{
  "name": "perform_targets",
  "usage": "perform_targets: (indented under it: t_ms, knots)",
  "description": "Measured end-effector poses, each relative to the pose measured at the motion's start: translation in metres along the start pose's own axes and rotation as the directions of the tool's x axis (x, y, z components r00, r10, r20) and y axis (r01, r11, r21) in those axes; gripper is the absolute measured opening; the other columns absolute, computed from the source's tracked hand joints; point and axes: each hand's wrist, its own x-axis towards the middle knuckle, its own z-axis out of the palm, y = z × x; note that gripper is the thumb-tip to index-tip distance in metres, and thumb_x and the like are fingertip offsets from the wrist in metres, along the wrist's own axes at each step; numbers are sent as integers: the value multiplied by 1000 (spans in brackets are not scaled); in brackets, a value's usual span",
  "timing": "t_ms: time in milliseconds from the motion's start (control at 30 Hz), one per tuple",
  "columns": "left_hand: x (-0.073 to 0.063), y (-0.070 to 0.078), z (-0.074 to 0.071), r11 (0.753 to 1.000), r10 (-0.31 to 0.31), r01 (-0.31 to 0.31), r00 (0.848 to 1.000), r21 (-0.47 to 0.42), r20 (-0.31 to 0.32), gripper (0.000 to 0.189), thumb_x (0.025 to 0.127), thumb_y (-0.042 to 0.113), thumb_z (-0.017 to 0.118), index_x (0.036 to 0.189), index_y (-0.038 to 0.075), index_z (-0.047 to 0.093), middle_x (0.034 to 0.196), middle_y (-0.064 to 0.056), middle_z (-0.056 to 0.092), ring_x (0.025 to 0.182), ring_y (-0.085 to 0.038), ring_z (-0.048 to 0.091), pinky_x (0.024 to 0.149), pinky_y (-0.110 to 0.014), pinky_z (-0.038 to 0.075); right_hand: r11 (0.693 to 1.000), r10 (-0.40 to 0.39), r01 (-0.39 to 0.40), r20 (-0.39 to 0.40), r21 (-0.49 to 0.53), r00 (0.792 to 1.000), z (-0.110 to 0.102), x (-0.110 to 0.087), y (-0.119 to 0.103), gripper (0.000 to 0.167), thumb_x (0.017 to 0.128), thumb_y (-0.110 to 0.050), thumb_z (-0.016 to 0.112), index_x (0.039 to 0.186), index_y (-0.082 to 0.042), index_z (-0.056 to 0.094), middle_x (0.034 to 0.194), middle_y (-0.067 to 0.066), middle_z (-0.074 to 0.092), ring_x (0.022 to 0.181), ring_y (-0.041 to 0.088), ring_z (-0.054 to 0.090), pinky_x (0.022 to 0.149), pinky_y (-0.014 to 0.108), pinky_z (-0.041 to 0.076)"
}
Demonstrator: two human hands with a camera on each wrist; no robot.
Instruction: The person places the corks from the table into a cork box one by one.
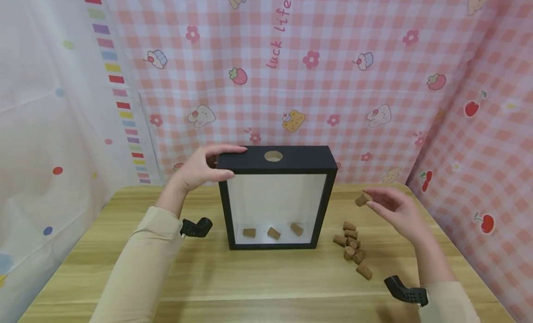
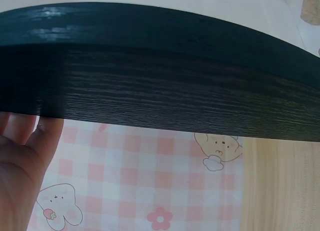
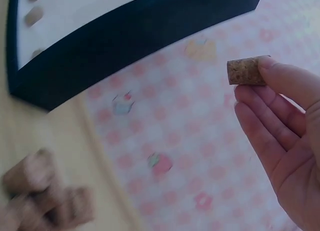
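Observation:
A black box frame (image 1: 278, 164) with a clear front and a round hole (image 1: 273, 156) in its top stands upright on the table. My left hand (image 1: 201, 168) grips its top left corner, thumb on the front edge and fingers over the top; the left wrist view shows fingers (image 2: 47, 136) against the dark side. Inside, three corks (image 1: 273, 233) lie on the bottom. To the right of the frame, my right hand (image 1: 393, 208) pinches one cork (image 3: 246, 71) between thumb and fingers, raised above the table. Below it lies a pile of corks (image 1: 351, 244).
The wooden table (image 1: 258, 286) carries the frame and the pile. Behind it hangs a pink checked cloth (image 1: 258, 96), with another checked cloth (image 1: 479, 142) along the right side and a white dotted cloth (image 1: 54, 142) at the left.

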Motion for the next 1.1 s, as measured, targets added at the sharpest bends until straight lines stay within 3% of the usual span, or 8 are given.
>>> perform_targets:
  t_ms: [167,300,433,533,833,1100]
  knots:
    - [0,0,0,1000,12,-12,1000,2,3,50,81,14,78,130,17,67,130,-13,58,93,-28,57,75,-31,50,995,-94,92,-52,-47,994,-1,26,-23,34,84,19,65,117,10,66,112,-13,67,91,2,65,76,15,50]
    - [0,0,-1,1000,24,-24,1000,1,8,50,81,14,78,130,16,67,131,-13,58,93,-28,57,75,-31,50,987,-152,149,-46,-67,987,-3,43,-39,37,83,19,66,118,8,66,113,-10,67,94,2,65,76,15,50]
    - [0,0,0,1000,23,-23,1000,-7,8,50,81,14,78,130,17,68,131,-13,58,92,-27,57,74,-31,50,976,-218,218,-26,-12,976,-2,58,-52,39,81,23,65,118,10,65,114,1,69,97,5,66,79,17,50]
    - [0,1,0,1000,23,-23,1000,-8,8,50,81,13,78,130,18,68,131,-13,58,92,-26,57,74,-30,50,965,-263,264,-12,5,965,-2,70,-64,38,81,24,64,117,12,65,112,2,68,96,7,66,80,17,50]
    - [1,0,0,1000,20,-20,1000,-2,10,50,81,13,78,130,17,67,131,-12,57,92,-27,57,75,-31,50,947,-320,320,40,6,947,8,101,-99,38,80,25,64,116,12,65,110,-2,67,99,8,65,86,19,49]
    - [0,0,0,999,30,-30,999,11,11,50,81,15,78,130,16,67,131,-12,58,92,-28,56,74,-31,49,954,-296,300,145,-9,944,34,122,-120,33,86,15,67,118,6,68,112,12,68,97,10,65,85,21,50]
